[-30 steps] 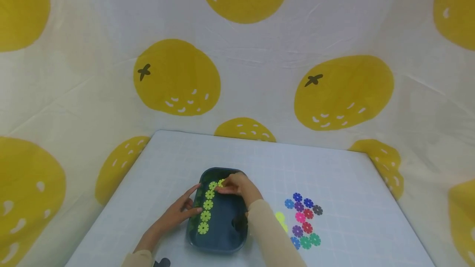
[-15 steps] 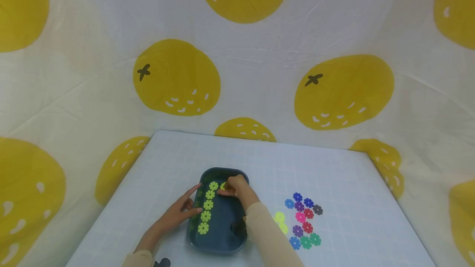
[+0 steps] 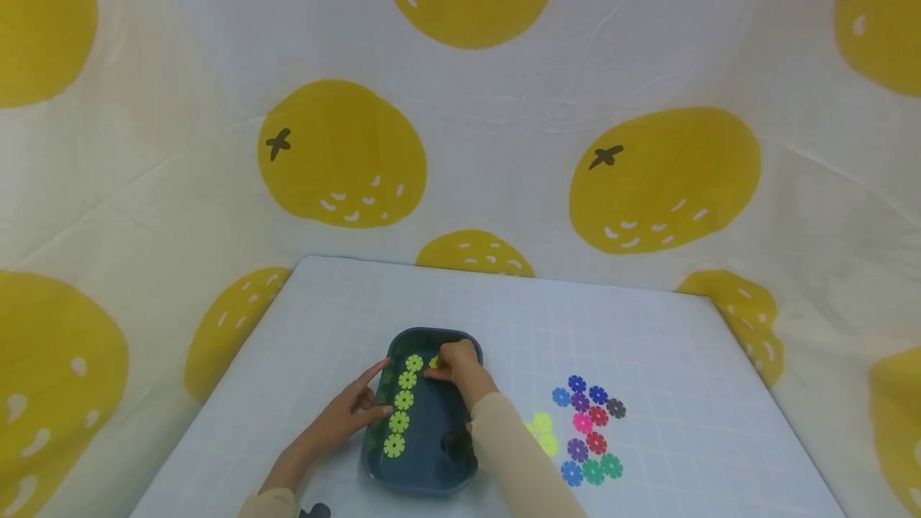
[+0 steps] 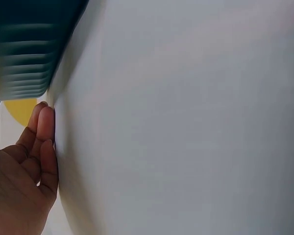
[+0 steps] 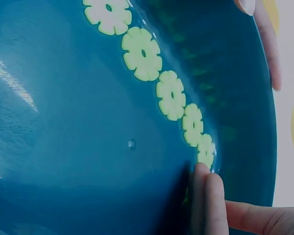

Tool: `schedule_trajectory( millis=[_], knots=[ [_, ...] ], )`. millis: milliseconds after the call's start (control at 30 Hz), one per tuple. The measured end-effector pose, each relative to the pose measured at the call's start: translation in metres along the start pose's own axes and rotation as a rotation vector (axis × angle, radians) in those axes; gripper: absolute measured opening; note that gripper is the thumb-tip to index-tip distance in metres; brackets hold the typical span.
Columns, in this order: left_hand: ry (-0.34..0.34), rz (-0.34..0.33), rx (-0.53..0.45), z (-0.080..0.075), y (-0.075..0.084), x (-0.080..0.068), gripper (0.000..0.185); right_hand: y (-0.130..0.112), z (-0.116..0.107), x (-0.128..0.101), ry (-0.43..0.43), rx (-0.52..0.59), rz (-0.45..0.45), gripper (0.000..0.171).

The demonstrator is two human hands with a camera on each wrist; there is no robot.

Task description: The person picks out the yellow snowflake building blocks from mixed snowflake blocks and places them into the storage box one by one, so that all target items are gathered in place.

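Note:
A dark teal tray (image 3: 424, 489) lies on the white table. Along its left inner side runs a row of yellow-green interlocking discs (image 3: 399, 421), notched like flowers. My left hand (image 3: 341, 418) steadies the tray's left rim, thumb over the edge; in the left wrist view its other fingers (image 4: 46, 125) rest by the outer wall. At the tray's far end, my right hand (image 3: 460, 366) pinches another yellow-green disc (image 3: 434, 361), partly covered by the fingers. The right wrist view has the right fingers (image 5: 215, 200) beside the row's far end, hiding most of the held disc.
Right of the tray lie a few loose yellow discs (image 3: 544, 422), partly behind the right sleeve. Farther right is a cluster of blue, purple, pink, red, green and grey discs (image 3: 583, 422). A fruit-printed cloth (image 3: 504, 142) hangs behind the table.
My right hand has shifted slightly right with the disc, away from the row's far end. The left hand stays on the tray rim.

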State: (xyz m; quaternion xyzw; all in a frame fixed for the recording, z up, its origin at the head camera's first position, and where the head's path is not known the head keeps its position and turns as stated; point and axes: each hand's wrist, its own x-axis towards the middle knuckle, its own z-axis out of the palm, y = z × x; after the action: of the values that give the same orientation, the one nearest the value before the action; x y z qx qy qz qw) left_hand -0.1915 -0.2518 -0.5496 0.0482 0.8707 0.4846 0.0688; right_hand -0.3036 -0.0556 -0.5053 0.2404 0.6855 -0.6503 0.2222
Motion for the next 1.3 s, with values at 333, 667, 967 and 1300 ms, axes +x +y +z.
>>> schedule_trajectory(
  millis=[333,667,967,1300],
  knots=[
    [-0.004,0.007,-0.013,-0.002,0.018,-0.008,0.074,-0.002,-0.002,-0.009,0.037,-0.005,-0.028,0.062],
    [0.009,0.007,-0.009,-0.001,0.001,-0.001,0.074,-0.01,0.0,-0.017,0.041,-0.004,-0.036,0.063],
    [0.009,0.002,-0.008,0.002,-0.001,0.0,0.074,-0.012,-0.011,-0.018,-0.01,-0.012,-0.092,0.058],
    [0.024,-0.016,-0.024,0.002,-0.001,-0.001,0.074,-0.034,-0.057,-0.036,-0.235,0.123,-0.097,0.041]
  ],
)
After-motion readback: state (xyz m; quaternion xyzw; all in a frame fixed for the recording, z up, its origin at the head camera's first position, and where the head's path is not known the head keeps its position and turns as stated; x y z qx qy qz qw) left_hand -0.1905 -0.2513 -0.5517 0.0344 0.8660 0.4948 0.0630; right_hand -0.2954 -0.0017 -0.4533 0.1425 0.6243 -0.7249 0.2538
